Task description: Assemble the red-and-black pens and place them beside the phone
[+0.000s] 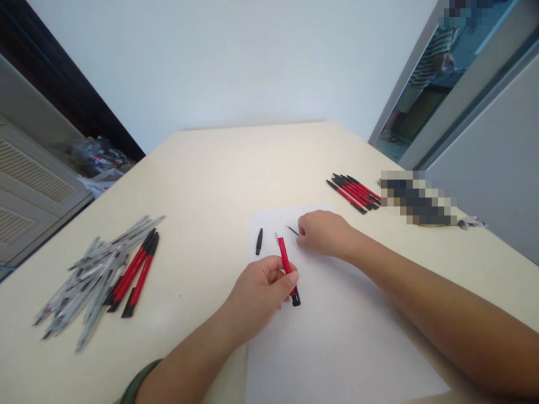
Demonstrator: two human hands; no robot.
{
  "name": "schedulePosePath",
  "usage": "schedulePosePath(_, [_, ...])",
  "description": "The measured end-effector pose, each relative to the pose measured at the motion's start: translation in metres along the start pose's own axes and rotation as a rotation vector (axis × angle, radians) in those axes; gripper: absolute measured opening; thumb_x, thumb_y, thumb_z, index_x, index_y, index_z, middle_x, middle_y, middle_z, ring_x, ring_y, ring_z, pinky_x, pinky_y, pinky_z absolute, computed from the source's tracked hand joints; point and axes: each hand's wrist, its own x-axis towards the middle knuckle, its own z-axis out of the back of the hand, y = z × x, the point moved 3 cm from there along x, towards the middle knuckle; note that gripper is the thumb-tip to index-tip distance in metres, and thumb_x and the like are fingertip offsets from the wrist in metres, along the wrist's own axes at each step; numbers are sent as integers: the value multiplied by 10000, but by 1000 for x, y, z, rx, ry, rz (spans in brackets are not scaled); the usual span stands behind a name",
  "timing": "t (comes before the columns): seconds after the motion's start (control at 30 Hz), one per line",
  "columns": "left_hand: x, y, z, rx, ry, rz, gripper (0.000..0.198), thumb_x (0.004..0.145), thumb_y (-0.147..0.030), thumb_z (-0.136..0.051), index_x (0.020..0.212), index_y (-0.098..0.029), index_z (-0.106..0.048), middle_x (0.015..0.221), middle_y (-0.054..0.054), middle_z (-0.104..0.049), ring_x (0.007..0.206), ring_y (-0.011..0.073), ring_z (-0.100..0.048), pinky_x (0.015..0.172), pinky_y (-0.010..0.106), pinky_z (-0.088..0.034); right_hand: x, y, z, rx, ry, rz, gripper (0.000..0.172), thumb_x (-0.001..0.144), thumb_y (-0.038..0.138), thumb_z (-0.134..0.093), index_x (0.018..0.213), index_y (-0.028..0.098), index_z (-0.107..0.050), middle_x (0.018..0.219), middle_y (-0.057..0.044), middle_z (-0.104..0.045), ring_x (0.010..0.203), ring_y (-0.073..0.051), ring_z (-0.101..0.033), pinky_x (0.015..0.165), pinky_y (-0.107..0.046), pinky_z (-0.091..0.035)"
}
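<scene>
My left hand [263, 286] is closed around a red pen barrel [285, 255] with a black clip end, its open end pointing away from me. My right hand [318, 233], fingers pinched, holds a thin dark pen refill [292, 230] whose fine tip sticks out to the left; the rest is hidden by the fingers. A black cone-shaped pen tip [259, 241] lies on the white paper [337, 348], left of the barrel. Beside the barrel's open end shows a small thin pale piece [277, 238], too small to make out.
Several clear-wrapped refills [90, 280] lie piled at the left, with red-and-black pens [143, 275] beside them. Several more red pens [353, 193] lie in a row at the right, near a blurred dark object [416, 202]. A person [429, 67] stands beyond the opening.
</scene>
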Motion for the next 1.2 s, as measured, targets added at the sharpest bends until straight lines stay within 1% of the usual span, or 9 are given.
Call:
schedulePosePath(0.2, [-2, 0, 0, 8, 13, -2, 246, 742, -395, -500, 837, -173, -543, 620, -19, -509, 566, 102, -467, 502, 215, -354, -3, -6, -2, 3, 32, 29, 213, 666, 292, -475, 775, 166, -608, 773, -111, -637, 676, -207, -569, 523, -269, -353])
schedulePosePath(0.37, [-3, 0, 1, 50, 0, -11, 278, 756, -423, -467, 828, -169, -555, 637, -4, -531, 573, 110, -469, 505, 221, -359, -4, -15, 6, 105, -42, 80, 150, 652, 277, -472, 660, 172, -580, 684, -74, -620, 611, -187, -548, 479, -258, -329])
schedulePosePath(0.47, [-2, 1, 2, 77, -18, -28, 323, 764, -455, -438, 831, -169, -571, 620, -6, -530, 555, 110, -456, 505, 227, -362, -5, -20, 18, 460, -142, 129, 81, 656, 232, -477, 645, 173, -530, 618, -36, -597, 550, -143, -531, 471, -238, -348])
schedulePosePath(0.6, [-2, 1, 0, 75, 13, -40, 317, 760, -448, -453, 844, -170, -580, 610, -16, -505, 554, 107, -450, 502, 220, -353, -11, -16, 34, 1208, -236, 186, 44, 675, 186, -488, 672, 167, -448, 618, -15, -598, 491, -97, -538, 477, -217, -413])
schedulePosePath(0.7, [-3, 1, 0, 83, 36, -50, 294, 762, -433, -461, 835, -174, -580, 618, -19, -502, 569, 105, -451, 515, 216, -351, -16, -5, 36, 1509, -224, 218, 78, 676, 175, -513, 664, 161, -437, 648, -19, -614, 513, -97, -568, 494, -218, -447])
schedulePosePath(0.8, [-3, 1, 0, 93, 39, -62, 290, 766, -427, -456, 835, -173, -578, 619, -17, -501, 577, 107, -452, 520, 216, -348, -19, 5, 34, 1575, -181, 217, 85, 670, 172, -536, 664, 154, -453, 661, -25, -626, 530, -102, -583, 503, -217, -461])
schedulePosePath(0.97, [-3, 2, -1, 118, 51, -75, 307, 769, -437, -446, 854, -175, -582, 641, -8, -511, 592, 115, -460, 523, 218, -347, -20, 4, 31, 1598, -203, 193, 91, 670, 180, -545, 673, 152, -458, 647, -23, -620, 508, -94, -570, 497, -214, -456])
schedulePosePath(1.1, [-4, 3, -1, 157, 58, -97, 330, 771, -452, -435, 853, -172, -590, 645, -1, -518, 593, 119, -457, 532, 224, -348, -19, 2, 30, 1587, -145, 231, 103, 671, 161, -540, 666, 158, -437, 620, -12, -611, 401, -57, -476, 381, -176, -352])
schedulePosePath(1.2, [-4, 3, -2, 166, 59, -108, 335, 773, -456, -430, 852, -173, -591, 633, -5, -506, 586, 117, -450, 535, 226, -347, -18, 2, 29, 1592, -124, 247, 107, 679, 146, -526, 664, 164, -421, 601, 1, -603, 364, -41, -411, 351, -173, -283])
